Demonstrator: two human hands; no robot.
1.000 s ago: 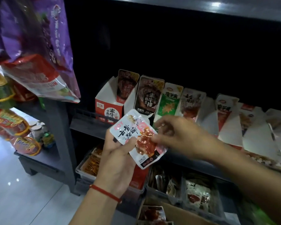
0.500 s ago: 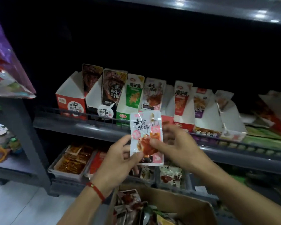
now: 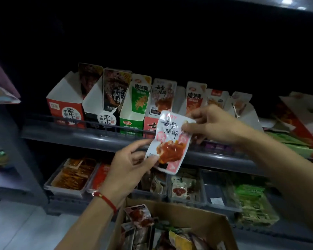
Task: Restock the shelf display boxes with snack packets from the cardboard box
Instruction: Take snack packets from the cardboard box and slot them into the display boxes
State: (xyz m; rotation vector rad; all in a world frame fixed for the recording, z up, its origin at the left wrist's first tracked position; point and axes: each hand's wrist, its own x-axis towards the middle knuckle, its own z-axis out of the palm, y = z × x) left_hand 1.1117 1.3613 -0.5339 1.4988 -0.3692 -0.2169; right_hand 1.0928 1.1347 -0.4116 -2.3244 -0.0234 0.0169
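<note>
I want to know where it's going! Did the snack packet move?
Yes. The snack packet, held by both hands, went up: earlier it hung below the shelf rail, now its top overlaps the pink display box.

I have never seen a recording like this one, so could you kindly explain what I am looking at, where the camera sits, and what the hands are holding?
There is no machine here: a person wears a wide-angle camera on the head, looking forward and down, so both arms reach in from below. The left hand, with a red string bracelet at the wrist, pinches the lower edge of a white and pink snack packet, and the right hand pinches its upper right corner. Behind it, the upper shelf carries a row of display boxes with packets standing upright in them. A lower shelf holds clear trays of snacks. At the bottom, an open cardboard box holds more packets.
</note>
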